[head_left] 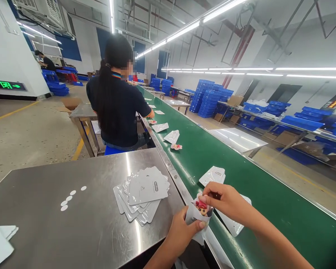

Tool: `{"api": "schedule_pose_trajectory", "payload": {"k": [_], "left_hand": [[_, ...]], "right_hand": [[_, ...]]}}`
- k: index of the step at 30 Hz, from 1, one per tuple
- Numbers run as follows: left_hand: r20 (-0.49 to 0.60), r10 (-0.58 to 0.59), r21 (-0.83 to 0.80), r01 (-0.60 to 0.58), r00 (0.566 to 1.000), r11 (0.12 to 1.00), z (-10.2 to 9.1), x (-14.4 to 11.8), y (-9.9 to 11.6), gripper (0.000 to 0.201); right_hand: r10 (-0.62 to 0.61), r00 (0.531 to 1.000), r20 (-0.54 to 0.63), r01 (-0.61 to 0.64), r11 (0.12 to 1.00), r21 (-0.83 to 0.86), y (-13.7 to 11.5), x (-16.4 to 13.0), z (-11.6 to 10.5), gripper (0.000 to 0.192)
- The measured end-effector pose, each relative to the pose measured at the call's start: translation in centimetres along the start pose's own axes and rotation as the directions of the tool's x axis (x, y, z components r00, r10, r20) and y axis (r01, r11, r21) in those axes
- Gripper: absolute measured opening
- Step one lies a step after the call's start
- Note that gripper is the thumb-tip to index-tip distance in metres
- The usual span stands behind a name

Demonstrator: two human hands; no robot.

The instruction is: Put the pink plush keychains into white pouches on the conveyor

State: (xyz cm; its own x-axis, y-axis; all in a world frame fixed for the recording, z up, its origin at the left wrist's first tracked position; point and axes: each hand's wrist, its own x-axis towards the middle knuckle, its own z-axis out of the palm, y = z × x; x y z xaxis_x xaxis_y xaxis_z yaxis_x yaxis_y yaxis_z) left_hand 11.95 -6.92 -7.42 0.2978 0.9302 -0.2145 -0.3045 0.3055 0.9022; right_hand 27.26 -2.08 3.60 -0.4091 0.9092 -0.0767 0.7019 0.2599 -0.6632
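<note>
My left hand [183, 229] grips a white foil pouch [195, 216], its thumb across the front. A small toy figure [202, 207] with a pink top and a face with dark eyes sits partly inside the pouch mouth. The fingers of my right hand [222, 198] pinch the figure's upper end. Both hands are over the near edge of the green conveyor belt [257, 186]. Beside them on the belt lie a white pouch [212, 175] and another pouch [235, 220], partly hidden by my right forearm. To the left is a stack of printed pouches [145, 190].
Several white round stickers [72, 192] and white sheets [0, 243] lie on the steel table [95, 231]. Farther up the belt are more pouches [172, 136] and a toy figure [176, 147]. A co-worker [117, 101] sits ahead. Blue crates [207, 99] stand beyond the belt.
</note>
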Motion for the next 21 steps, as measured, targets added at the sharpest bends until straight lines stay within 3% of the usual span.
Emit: {"api": "schedule_pose_trajectory", "payload": {"k": [3,6,8,10,12,14,16,18,20,21], "left_hand": [[0.028,0.060,0.058,-0.061,0.998,0.996,0.3,-0.4,0.2,0.041],[0.038,0.104,0.106,-0.108,0.994,0.988,0.7,-0.8,0.3,0.035],[0.009,0.156,0.196,-0.154,0.988,0.968,1.0,-1.2,0.6,0.028],[0.049,0.181,0.309,-0.187,0.982,0.933,0.8,-1.5,1.3,0.027],[0.163,0.171,0.398,-0.223,0.972,0.890,-0.1,-1.7,2.7,0.043],[0.215,0.166,0.509,-0.256,0.962,0.822,-1.8,-1.5,4.6,0.072],[0.115,0.215,0.716,-0.231,0.970,0.659,-4.2,-1.1,6.2,0.081],[-0.004,0.282,0.913,-0.112,0.959,0.392,-6.7,-0.4,6.9,0.080],[-0.071,0.289,0.985,0.021,0.955,0.173,-8.7,0.3,6.5,0.074],[-0.091,0.279,0.992,0.063,0.956,0.107,-9.5,0.6,6.0,0.069]], "right_hand": [[-0.106,0.993,0.043,0.108,0.992,-0.064,-0.3,-1.0,0.6,0.027],[-0.146,0.970,0.193,0.162,0.984,-0.070,-0.5,-2.4,1.0,0.035],[-0.158,0.952,0.264,0.180,0.982,-0.060,-0.5,-3.1,1.1,0.036],[-0.193,0.940,0.281,0.218,0.974,-0.060,-0.3,-3.2,1.0,0.035],[-0.212,0.941,0.263,0.230,0.972,-0.042,0.4,-2.4,0.7,0.035],[-0.149,0.976,0.161,0.158,0.986,-0.048,1.9,-0.7,0.0,0.037],[-0.018,0.998,-0.054,0.010,0.990,-0.144,4.1,1.5,-1.0,0.043],[0.093,0.969,-0.230,-0.150,0.958,-0.245,6.8,3.8,-1.9,0.047],[0.188,0.949,-0.253,-0.255,0.929,-0.267,9.6,5.8,-2.7,0.047],[0.235,0.942,-0.241,-0.296,0.919,-0.261,10.9,6.7,-3.1,0.045]]}}
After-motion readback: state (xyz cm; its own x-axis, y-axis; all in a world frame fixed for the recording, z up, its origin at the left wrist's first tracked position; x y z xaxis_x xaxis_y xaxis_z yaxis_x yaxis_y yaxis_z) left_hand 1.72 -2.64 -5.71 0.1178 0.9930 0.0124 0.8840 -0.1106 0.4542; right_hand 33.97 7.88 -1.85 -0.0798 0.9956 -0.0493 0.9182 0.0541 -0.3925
